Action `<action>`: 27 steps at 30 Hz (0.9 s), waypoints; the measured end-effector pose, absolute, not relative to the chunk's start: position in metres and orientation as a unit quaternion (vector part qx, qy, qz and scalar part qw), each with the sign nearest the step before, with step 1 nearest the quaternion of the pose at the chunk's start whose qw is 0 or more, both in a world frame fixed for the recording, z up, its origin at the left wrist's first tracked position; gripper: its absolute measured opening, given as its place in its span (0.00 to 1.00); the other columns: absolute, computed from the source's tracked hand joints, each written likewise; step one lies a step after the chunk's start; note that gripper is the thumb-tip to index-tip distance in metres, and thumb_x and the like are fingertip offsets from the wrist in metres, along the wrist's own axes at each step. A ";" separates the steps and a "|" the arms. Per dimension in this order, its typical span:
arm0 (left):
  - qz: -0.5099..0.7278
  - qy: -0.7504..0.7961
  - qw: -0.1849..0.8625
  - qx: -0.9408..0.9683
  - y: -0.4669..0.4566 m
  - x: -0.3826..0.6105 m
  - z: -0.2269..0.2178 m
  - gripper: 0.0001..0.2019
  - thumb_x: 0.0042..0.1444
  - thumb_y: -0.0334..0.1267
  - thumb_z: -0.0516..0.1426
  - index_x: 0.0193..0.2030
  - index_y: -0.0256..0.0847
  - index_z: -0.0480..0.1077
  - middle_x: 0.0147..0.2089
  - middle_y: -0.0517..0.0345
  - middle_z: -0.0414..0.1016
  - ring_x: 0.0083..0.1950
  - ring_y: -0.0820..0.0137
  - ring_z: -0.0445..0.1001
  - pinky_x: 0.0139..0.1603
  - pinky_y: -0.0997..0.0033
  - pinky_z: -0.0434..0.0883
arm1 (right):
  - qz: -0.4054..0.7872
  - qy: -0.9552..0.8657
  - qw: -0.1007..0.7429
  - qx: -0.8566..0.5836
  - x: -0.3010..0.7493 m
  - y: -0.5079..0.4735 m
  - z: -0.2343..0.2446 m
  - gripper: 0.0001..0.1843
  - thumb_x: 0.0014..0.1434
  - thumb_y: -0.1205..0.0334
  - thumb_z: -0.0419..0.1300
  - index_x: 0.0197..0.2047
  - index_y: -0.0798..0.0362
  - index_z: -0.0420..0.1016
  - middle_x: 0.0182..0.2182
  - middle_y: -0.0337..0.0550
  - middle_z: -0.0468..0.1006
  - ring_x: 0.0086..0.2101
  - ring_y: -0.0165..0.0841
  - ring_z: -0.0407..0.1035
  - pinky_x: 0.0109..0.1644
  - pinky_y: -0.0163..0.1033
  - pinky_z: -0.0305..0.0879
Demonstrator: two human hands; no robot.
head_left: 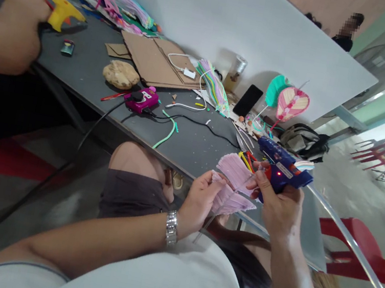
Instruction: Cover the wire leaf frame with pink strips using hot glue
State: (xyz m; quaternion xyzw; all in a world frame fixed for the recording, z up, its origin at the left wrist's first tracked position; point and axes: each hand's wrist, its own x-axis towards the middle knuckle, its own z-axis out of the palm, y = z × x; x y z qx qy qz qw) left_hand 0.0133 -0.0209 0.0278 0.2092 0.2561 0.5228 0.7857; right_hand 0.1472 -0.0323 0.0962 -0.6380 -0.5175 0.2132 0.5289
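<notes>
Right hand (280, 209) wrapped tight round a blue glue gun (281, 167), grip closed on the handle, forefinger near the trigger, a red light glowing on the side. Nozzle hidden behind the pink folds, so contact with the paper cannot be told. Left hand (200, 202) closed on the near edge of a pink pleated paper fan (235, 186), thumb on top, fingers curled beneath, a metal watch (172, 227) on the wrist. Fan held in the air just off the near edge of the worktop (89, 71), above the lap, between the two hands.

Risks, judged from here: hot glue dripping onto the left fingers, set so close to the nozzle; thin pleats crushed or pulled apart by too firm a squeeze; a black cable (196, 124) trailing across the worktop to a magenta socket block (143, 99), apt to snag and jerk the gun off line.

Further out: scissors with red and yellow handles (247, 159) just beyond the fan, a black phone (248, 100) leaning at the white board, a finished pink and teal fan (289, 103) to its right, cardboard sheets (155, 60) and a tan lump (121, 74) to the left. Far left, another person's hand (12, 25) by a yellow glue gun (62, 12).
</notes>
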 end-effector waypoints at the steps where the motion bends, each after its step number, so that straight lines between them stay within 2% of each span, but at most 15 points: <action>1: 0.525 0.253 0.785 0.211 -0.021 0.013 0.028 0.14 0.51 0.45 0.67 0.34 0.40 0.68 0.30 0.62 0.74 0.32 0.71 0.73 0.36 0.72 0.70 | 0.210 -0.520 0.525 -0.640 0.149 -0.032 0.096 0.22 0.58 0.46 0.69 0.47 0.55 0.79 0.21 0.36 0.78 0.17 0.29 0.67 0.24 0.37 0.70; 6: 0.534 0.240 0.782 0.214 -0.023 0.010 0.028 0.15 0.54 0.47 0.66 0.34 0.40 0.68 0.30 0.61 0.75 0.34 0.69 0.75 0.40 0.69 0.72 | 0.207 -0.519 0.527 -0.641 0.149 -0.030 0.097 0.23 0.57 0.46 0.70 0.46 0.55 0.79 0.22 0.38 0.79 0.20 0.31 0.71 0.24 0.36 0.71; 11: 0.541 0.236 0.777 0.217 -0.024 0.008 0.023 0.13 0.56 0.46 0.64 0.36 0.40 0.69 0.30 0.61 0.75 0.31 0.71 0.73 0.36 0.72 0.70 | 0.222 -0.511 0.539 -0.632 0.146 -0.030 0.103 0.21 0.56 0.47 0.71 0.44 0.55 0.79 0.26 0.41 0.82 0.21 0.31 0.71 0.24 0.36 0.71; 15: 0.538 0.235 0.780 0.218 -0.025 0.006 0.022 0.13 0.56 0.47 0.64 0.35 0.41 0.69 0.29 0.61 0.74 0.29 0.73 0.70 0.33 0.73 0.68 | 0.218 -0.513 0.530 -0.639 0.146 -0.031 0.104 0.22 0.56 0.47 0.71 0.45 0.55 0.79 0.25 0.40 0.81 0.21 0.32 0.72 0.24 0.36 0.72; 19: 0.545 0.236 0.775 0.218 -0.025 0.004 0.023 0.15 0.56 0.50 0.64 0.34 0.41 0.68 0.30 0.60 0.74 0.30 0.72 0.71 0.33 0.73 0.69 | 0.216 -0.511 0.527 -0.644 0.147 -0.030 0.102 0.23 0.56 0.46 0.71 0.47 0.55 0.79 0.23 0.40 0.80 0.20 0.31 0.72 0.24 0.37 0.72; 27: 0.548 0.232 0.775 0.215 -0.024 0.004 0.020 0.15 0.55 0.48 0.66 0.35 0.39 0.72 0.30 0.61 0.75 0.29 0.74 0.71 0.33 0.75 0.69 | 0.214 -0.511 0.528 -0.644 0.149 -0.031 0.102 0.21 0.57 0.47 0.71 0.46 0.55 0.79 0.26 0.41 0.82 0.20 0.30 0.71 0.24 0.36 0.72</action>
